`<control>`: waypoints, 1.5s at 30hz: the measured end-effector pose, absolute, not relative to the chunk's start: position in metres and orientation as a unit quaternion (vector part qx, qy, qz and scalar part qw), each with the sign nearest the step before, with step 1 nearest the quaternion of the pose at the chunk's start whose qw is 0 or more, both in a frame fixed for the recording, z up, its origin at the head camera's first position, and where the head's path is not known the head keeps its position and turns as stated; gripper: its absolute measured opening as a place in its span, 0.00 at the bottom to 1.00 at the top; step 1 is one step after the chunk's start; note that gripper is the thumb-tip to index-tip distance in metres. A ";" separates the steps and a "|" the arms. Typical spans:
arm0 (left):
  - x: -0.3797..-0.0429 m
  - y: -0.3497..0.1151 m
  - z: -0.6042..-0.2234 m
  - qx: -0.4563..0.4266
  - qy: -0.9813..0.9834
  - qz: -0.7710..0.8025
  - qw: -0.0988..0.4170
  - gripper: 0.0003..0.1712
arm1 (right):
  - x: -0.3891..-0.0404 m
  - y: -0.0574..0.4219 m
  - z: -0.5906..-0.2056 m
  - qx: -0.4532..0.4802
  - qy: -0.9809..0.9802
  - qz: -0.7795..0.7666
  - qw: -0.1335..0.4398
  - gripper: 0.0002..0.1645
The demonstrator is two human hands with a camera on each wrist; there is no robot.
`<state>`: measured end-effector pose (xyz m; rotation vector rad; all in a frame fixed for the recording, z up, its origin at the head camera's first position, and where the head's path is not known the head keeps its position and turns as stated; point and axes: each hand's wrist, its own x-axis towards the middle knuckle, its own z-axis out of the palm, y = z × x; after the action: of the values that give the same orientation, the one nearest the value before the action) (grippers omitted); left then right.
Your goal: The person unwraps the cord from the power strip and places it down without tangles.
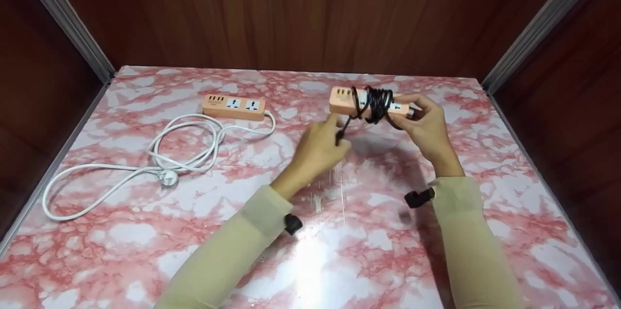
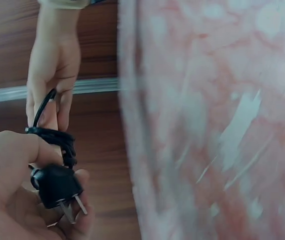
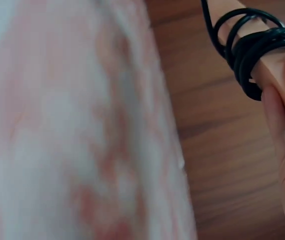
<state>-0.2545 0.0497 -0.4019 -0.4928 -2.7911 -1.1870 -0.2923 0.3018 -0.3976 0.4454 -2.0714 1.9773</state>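
In the head view my right hand grips the right end of an orange power strip, raised over the table. A black cord is wound in several tight turns around the strip's middle, with one looser turn nearer its USB ports. My left hand is just below the strip's left end and pinches the cord's black plug. The plug's metal pins stick out past the fingers in the left wrist view. The right wrist view shows the wound cord beside my right fingers.
A second orange power strip lies at the back left of the pink-and-white marbled table. Its white cord lies in loose loops, ending in a white plug. Brown wooden panels enclose the back and sides.
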 end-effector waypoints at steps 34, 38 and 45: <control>-0.237 -0.035 -0.376 -0.162 -0.859 -0.421 0.244 0.05 | -0.255 0.230 -0.363 0.224 -0.627 0.725 0.178 0.22; -0.241 -0.037 -0.374 -0.171 -0.857 -0.416 0.251 0.05 | -0.253 0.229 -0.362 0.234 -0.625 0.723 0.177 0.22; -0.248 -0.042 -0.374 -0.173 -0.854 -0.415 0.263 0.05 | -0.252 0.231 -0.361 0.248 -0.616 0.730 0.162 0.21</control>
<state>-0.2475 -0.0421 -0.3741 -0.4672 -2.3085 -1.1209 -0.2520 0.2313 -0.3614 0.7065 -1.7577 2.0846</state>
